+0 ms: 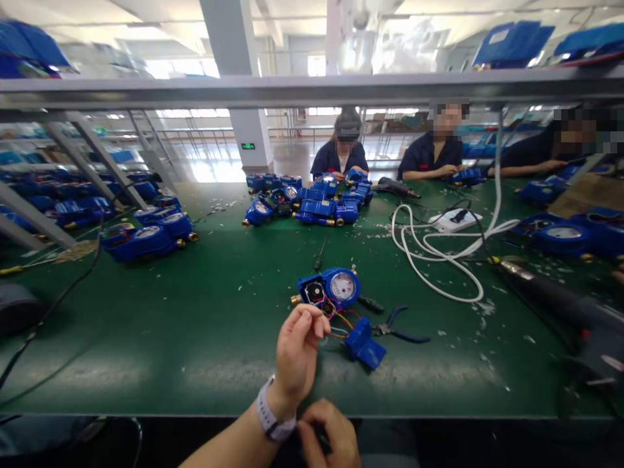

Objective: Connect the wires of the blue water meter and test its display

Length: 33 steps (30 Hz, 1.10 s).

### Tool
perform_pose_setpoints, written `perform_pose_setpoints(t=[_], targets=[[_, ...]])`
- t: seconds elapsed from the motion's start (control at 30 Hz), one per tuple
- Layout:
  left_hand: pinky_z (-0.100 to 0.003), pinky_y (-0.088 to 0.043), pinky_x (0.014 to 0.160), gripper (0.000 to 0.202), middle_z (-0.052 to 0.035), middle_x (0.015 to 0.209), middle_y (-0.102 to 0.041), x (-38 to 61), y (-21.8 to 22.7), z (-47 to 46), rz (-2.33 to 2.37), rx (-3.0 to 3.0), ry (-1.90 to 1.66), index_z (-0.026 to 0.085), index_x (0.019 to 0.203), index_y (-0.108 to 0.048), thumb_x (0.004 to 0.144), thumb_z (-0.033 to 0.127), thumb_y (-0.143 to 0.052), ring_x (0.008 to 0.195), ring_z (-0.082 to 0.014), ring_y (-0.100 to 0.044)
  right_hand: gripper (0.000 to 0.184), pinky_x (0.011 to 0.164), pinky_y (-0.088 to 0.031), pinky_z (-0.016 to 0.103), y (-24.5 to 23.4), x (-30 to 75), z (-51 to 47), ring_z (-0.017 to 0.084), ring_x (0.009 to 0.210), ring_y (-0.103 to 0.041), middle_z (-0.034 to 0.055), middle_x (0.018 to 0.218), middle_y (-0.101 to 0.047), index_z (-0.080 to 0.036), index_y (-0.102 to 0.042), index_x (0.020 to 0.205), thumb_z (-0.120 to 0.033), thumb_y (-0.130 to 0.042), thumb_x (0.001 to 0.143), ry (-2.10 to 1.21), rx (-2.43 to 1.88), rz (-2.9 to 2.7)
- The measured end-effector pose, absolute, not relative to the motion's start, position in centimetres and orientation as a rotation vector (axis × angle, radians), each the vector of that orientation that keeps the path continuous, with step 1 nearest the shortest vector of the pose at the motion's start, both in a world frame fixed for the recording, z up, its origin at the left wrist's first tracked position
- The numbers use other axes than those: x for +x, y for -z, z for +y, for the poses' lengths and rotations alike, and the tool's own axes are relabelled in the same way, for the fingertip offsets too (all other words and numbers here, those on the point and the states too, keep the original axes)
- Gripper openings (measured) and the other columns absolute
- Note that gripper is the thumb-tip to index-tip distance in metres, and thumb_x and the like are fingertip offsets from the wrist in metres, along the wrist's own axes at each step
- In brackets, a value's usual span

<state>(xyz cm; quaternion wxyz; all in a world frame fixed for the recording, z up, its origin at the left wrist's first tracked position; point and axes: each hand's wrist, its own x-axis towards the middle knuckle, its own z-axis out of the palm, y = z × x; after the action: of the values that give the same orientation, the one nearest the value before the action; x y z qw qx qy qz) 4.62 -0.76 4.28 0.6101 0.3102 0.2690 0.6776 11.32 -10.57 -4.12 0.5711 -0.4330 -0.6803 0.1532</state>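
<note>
A blue water meter (330, 288) with a white dial lies open on the green table (205, 325), thin coloured wires (341, 322) trailing from it to a loose blue cover (364, 344). My left hand (297, 354), wearing a pale wristband, is raised just before the meter with its fingers pinched on the wires. My right hand (327, 437) sits low at the table's near edge, fingers curled round something dark I cannot make out.
Blue-handled pliers (402, 328) and a screwdriver (319, 253) lie by the meter. Heaps of blue meters (312, 198) stand behind and at left (146, 237). A white cable (439, 253) coils right, near a dark heat gun (560, 305). Three seated people work across the table.
</note>
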Motion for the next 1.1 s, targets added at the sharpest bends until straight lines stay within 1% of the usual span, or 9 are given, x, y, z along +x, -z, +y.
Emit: perform_pose_setpoints(t=[0.1,0.2,0.3,0.43,0.6,0.73,0.83,1.0,1.1], targets=[[-0.027,-0.046,0.073,0.022,-0.0007,0.067,-0.058,2.6,-3.1,0.6,0.711,1.058,-1.707,0.018,0.082,-0.068,0.086,0.040,-0.065,0.072,-0.0146,-0.057,0.012,0.066,-0.053,0.022,3.6,13.0,-10.8,0.013,0.071,-0.063,0.0003,0.080,-0.062,-0.020,-0.056,0.105,-0.015,-0.048,0.097,-0.381,-1.019,-1.605],[-0.036,-0.047,0.093,0.020,-0.0063,0.097,-0.065,0.6,-1.3,2.3,0.912,1.479,-1.723,0.020,0.100,-0.066,0.090,0.036,-0.059,0.098,-0.0202,-0.060,0.020,0.076,-0.054,0.026,3.7,15.3,-11.0,0.014,0.082,-0.063,0.0028,0.088,-0.063,-0.019,-0.055,0.115,-0.014,-0.052,0.096,-0.299,-1.143,-1.534],[-0.046,-0.036,0.111,0.034,-0.0115,0.126,-0.057,-0.8,-0.1,3.7,1.063,1.819,-1.587,0.021,0.121,-0.057,0.089,0.033,-0.059,0.125,-0.0260,-0.050,0.030,0.091,-0.052,0.037,4.0,17.4,-10.7,0.021,0.104,-0.060,0.0099,0.108,-0.062,-0.017,-0.053,0.124,-0.018,-0.057,0.095,-0.137,-1.271,-1.472],[-0.053,-0.030,0.115,0.053,-0.0167,0.145,-0.042,-1.0,0.4,5.1,1.157,2.045,-1.315,0.020,0.138,-0.041,0.090,0.033,-0.058,0.138,-0.0304,-0.038,0.055,0.103,-0.043,0.052,4.3,19.8,-8.9,0.030,0.124,-0.049,0.0178,0.132,-0.051,-0.017,-0.040,0.143,-0.030,-0.061,0.095,-0.079,-1.409,-1.485],[-0.056,-0.030,0.117,0.058,-0.0174,0.150,-0.036,-1.0,0.8,6.9,1.124,2.283,-1.181,0.019,0.143,-0.035,0.090,0.029,-0.057,0.142,-0.0314,-0.033,0.078,0.107,-0.039,0.057,4.5,21.1,-5.4,0.034,0.133,-0.039,0.0185,0.145,-0.041,-0.017,-0.023,0.153,-0.045,-0.063,0.092,-0.109,-1.477,-1.654],[-0.055,-0.030,0.117,0.053,-0.0155,0.151,-0.036,-1.5,1.5,8.3,1.056,2.359,-1.185,0.021,0.142,-0.037,0.091,0.022,-0.052,0.142,-0.0296,-0.033,0.091,0.107,-0.040,0.056,5.0,20.8,-3.5,0.034,0.133,-0.039,0.0180,0.146,-0.040,-0.017,-0.019,0.154,-0.042,-0.072,0.084,-0.146,-1.565,-1.701],[-0.054,-0.031,0.117,0.051,-0.0154,0.151,-0.036,-1.8,1.9,9.0,1.019,2.346,-1.230,0.021,0.141,-0.039,0.091,0.021,-0.051,0.143,-0.0292,-0.033,0.090,0.103,-0.044,0.054,5.2,20.4,-3.2,0.034,0.125,-0.047,0.0176,0.138,-0.049,-0.016,-0.023,0.152,-0.041,-0.074,0.082,-0.158,-1.606,-1.709],[-0.051,-0.035,0.115,0.046,-0.0158,0.151,-0.038,-1.9,1.6,8.7,1.091,2.362,-1.313,0.019,0.136,-0.047,0.091,0.020,-0.053,0.141,-0.0279,-0.037,0.074,0.095,-0.049,0.052,5.0,19.1,-4.3,0.033,0.114,-0.055,0.0177,0.126,-0.056,-0.013,-0.034,0.145,-0.055,-0.060,0.090,-0.108,-1.626,-1.716],[-0.046,-0.044,0.106,0.033,-0.0143,0.134,-0.053,-2.4,1.0,7.0,1.162,2.329,-1.514,0.018,0.121,-0.058,0.088,0.022,-0.059,0.127,-0.0261,-0.050,0.073,0.093,-0.050,0.051,4.9,18.3,-4.9,0.033,0.113,-0.056,0.0181,0.125,-0.057,-0.012,-0.035,0.143,-0.062,-0.050,0.093,-0.069,-1.625,-1.726]])
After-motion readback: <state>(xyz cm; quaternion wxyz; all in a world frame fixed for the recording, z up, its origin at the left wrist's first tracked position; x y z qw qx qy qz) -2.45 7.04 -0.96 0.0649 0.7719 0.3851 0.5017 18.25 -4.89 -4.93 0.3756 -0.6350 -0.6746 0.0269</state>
